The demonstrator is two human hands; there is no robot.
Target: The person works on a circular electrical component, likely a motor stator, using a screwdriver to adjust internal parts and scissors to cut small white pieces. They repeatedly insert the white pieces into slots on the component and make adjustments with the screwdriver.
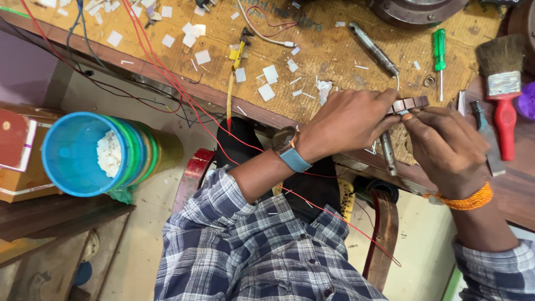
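Both hands meet at the near edge of the counter (334, 53), right of centre. The left hand (348, 120) and the right hand (446, 147) each have their fingers clamped on a small brown metal part (409, 103), the left from the left side, the right from the right, thumb tip touching its underside. The part sits just above the counter edge, over a metal rod (388, 151) that lies across that edge.

To the far left, off the counter, stands a stack of tubs (97, 153), the blue one nearest the camera; it holds a heap of white scraps (109, 153). Beside it on the left sits a flat red and white box (15, 139) on a lower shelf.

White paper squares (270, 73) lie strewn over the counter's left and middle. A grey metal tool (373, 49) lies slantwise far of the hands, a green screwdriver (440, 53) to its right, and a red-handled brush (503, 95) at the far right. Red wires (167, 78) run from the counter down over its edge to the person's lap.

The counter edge runs slantwise from upper left to lower right. Near of it, bare floor (145, 223) shows between the tubs and the person's checked sleeve.
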